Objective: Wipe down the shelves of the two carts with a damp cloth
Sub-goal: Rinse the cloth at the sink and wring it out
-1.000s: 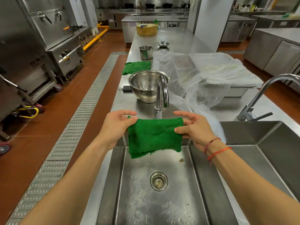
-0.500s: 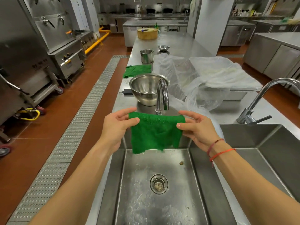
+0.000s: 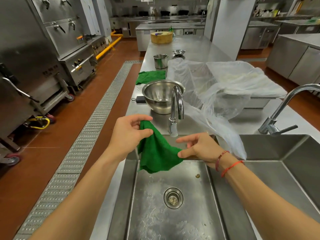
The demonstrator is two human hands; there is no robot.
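Steel is seen all around: a long counter (image 3: pixel 195 47), a sink (image 3: pixel 173 213) with a drain (image 3: pixel 173 197), and a curved tap (image 3: pixel 176 108) just behind the hands. A big metal bowl (image 3: pixel 160 97) is set beside the tap, with clear plastic sheeting (image 3: pixel 216 87) to its right and a second green rag (image 3: pixel 150 76) behind it. A green cloth (image 3: pixel 156 151) is held above the sink. Its top corner is pinched by the left hand (image 3: pixel 129 134). Its lower right corner is pinched by the right hand (image 3: pixel 200 147), whose other fingers are spread.
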